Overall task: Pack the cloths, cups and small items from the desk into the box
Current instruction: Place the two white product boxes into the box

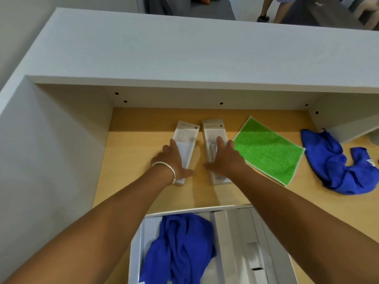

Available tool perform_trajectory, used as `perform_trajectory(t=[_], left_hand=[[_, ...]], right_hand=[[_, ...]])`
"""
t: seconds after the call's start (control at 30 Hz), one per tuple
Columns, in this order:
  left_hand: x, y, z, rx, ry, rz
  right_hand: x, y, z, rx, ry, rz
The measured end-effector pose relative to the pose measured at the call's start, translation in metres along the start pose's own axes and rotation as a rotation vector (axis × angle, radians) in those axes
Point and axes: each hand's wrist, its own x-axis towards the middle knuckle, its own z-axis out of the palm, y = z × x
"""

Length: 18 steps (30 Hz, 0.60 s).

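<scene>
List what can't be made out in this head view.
- Print on the two white packets: too small, partly under the left hand and right hand.
- Box contents: near end cut off by the bottom edge, partly covered by the blue cloth in the box and the forearms.
- Blue cloth on the desk: cut off by the right edge.

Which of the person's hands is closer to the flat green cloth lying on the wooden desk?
Right. The right hand rests on a white packet just beside the flat green cloth. The left hand, on the other white packet, is farther away.
</scene>
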Motion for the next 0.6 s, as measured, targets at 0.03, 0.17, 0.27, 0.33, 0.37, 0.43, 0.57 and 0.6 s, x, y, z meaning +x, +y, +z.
perform_trajectory(t=[0.03,0.17,0.27,0.33,0.37,0.43,0.57,0.6], left_hand=[[0.0,0.001,0.001,0.008,0.009,-0.021],[-0.003,-0.007,-0.003,-0.033,0.032,-0.078],[-0.016,-0.016,-0.013,-0.072,0.085,-0.095],[-0.03,-0.018,-0.024,-0.136,0.135,-0.109],[-0.038,-0.018,-0.031,-0.153,0.164,-0.108],[-0.059,-0.018,-0.043,-0.172,0.23,-0.098],[-0.115,-0.014,-0.063,-0.199,0.353,-0.045],[-0.132,-0.013,-0.067,-0.197,0.376,-0.027]], right_hand=[[-0.001,-0.002,0.002,-0.014,0.011,0.022],[-0.007,0.005,-0.003,-0.004,0.039,0.013],[-0.015,0.014,-0.018,0.026,0.114,-0.037],[-0.024,0.017,-0.033,0.032,0.136,-0.039],[-0.029,0.018,-0.04,0.031,0.151,-0.044],[-0.044,0.021,-0.054,0.045,0.192,-0.068],[-0.085,0.028,-0.077,0.072,0.258,-0.098],[-0.097,0.03,-0.081,0.067,0.271,-0.111]])
